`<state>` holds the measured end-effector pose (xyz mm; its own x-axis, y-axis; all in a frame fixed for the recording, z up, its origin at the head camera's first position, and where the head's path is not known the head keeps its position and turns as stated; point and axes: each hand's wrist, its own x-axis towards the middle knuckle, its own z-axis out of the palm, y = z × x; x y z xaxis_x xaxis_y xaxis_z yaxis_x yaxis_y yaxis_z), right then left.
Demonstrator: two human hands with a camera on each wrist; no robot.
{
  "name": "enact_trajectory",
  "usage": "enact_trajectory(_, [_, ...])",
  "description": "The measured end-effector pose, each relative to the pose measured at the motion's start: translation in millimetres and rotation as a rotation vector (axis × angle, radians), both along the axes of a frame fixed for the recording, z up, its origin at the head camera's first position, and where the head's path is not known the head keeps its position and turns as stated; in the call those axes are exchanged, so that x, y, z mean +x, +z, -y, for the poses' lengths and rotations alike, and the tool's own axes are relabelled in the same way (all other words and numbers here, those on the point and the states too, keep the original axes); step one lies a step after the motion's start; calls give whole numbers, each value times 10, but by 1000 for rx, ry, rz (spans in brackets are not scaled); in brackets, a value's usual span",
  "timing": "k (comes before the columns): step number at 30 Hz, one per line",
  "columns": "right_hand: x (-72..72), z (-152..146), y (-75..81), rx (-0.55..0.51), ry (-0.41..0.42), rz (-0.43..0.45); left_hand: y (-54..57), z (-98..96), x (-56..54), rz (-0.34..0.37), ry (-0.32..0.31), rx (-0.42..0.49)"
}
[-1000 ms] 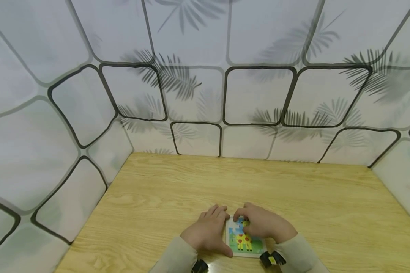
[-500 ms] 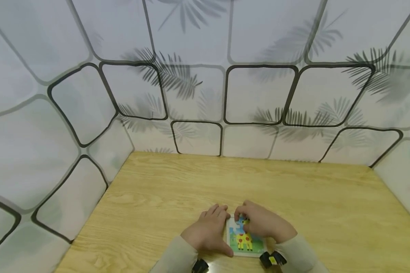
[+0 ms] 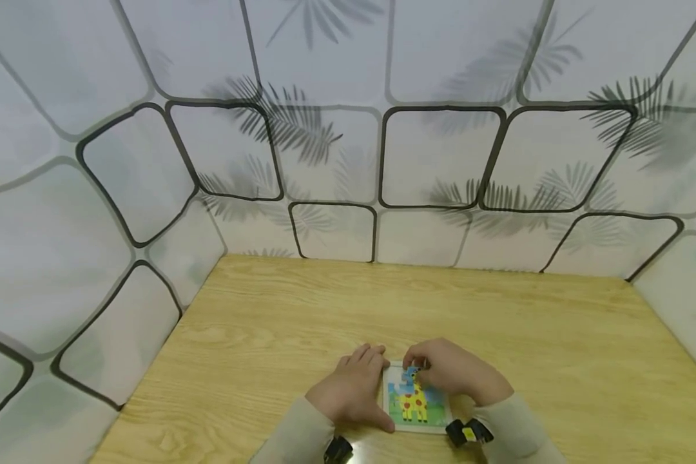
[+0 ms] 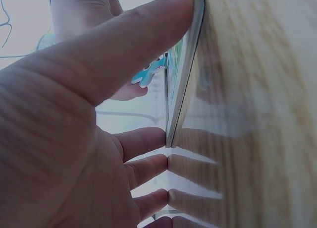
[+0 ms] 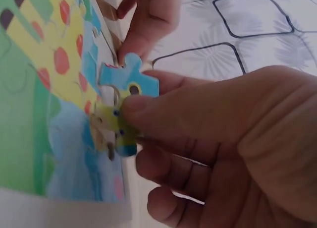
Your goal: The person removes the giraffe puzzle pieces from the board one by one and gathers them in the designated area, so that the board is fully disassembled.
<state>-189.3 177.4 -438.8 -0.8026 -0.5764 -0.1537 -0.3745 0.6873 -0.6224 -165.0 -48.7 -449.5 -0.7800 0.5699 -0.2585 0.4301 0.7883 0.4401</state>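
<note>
A giraffe jigsaw puzzle (image 3: 413,407) in a light frame lies on the table near its front. My left hand (image 3: 354,392) rests along its left side, fingers straight; the thumb is at the near left corner and the index fingertip at the far left one. Over the top of the picture, my right hand (image 3: 457,368) pinches a puzzle piece (image 5: 143,84) between thumb and fingers. That piece is blue and yellow with the giraffe's head on it. It stands tilted up from the board in the right wrist view, and its blue knob (image 4: 148,75) shows beyond my left thumb.
The wood-grain table (image 3: 301,309) extends beyond the puzzle on both sides and behind it. Pale fabric walls (image 3: 429,154) with dark outlines and leaf prints close it in at the back, left and right. Each wrist wears a black strap (image 3: 468,432).
My right hand has shifted slightly right and toward the far side, and more of the giraffe-head piece shows under its fingers. My left hand stays at the puzzle's left side.
</note>
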Motion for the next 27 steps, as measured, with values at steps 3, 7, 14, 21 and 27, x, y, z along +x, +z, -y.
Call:
enact_trajectory(3, [-22, -68, 52, -26, -8, 2, -1, 5, -3, -8, -6, -5])
enact_trajectory(7, [-46, -247, 170, -78, -51, 13, 10, -2, -5, -22, -7, -11])
enact_trajectory(14, [-37, -713, 305, -41, -187, 50, 10, -14, 5, 13, 2, -7])
enact_trajectory(21, [-82, -1008, 244, 82, -287, 78, -16, -1, -39, -1, 0, -7])
enact_trajectory(27, [-94, -1072, 127, 132, -306, 117, -20, -18, -30, 11, -6, -4])
